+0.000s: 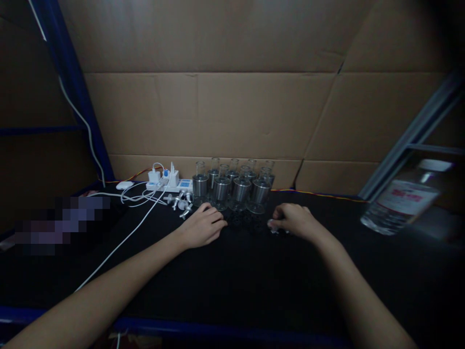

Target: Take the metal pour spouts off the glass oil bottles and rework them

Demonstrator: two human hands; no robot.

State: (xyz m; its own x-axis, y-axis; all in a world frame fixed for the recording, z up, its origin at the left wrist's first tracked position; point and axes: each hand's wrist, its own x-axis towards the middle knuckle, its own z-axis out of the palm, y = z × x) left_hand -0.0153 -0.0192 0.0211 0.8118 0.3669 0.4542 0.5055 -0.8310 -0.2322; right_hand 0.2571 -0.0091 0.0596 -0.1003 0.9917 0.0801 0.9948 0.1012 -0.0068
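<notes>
My left hand rests on the black tabletop, fingers loosely bent and apart, with nothing visible in them. It is just in front of several glass bottles with narrow necks and silver metal cylinders inside, standing upright in a cluster. To the right of them my right hand is low over the table, thumb and fingers pinched together. A small whitish piece shows at its fingertips, too blurred to name. Several small clear pieces lie dimly between the hands. Beside my left hand is a pile of small white-and-silver fittings.
A power strip with white chargers and tangled white cables is at the back left. A large clear labelled bottle stands at the right. Cardboard walls the back; blue frame posts edge the shelf.
</notes>
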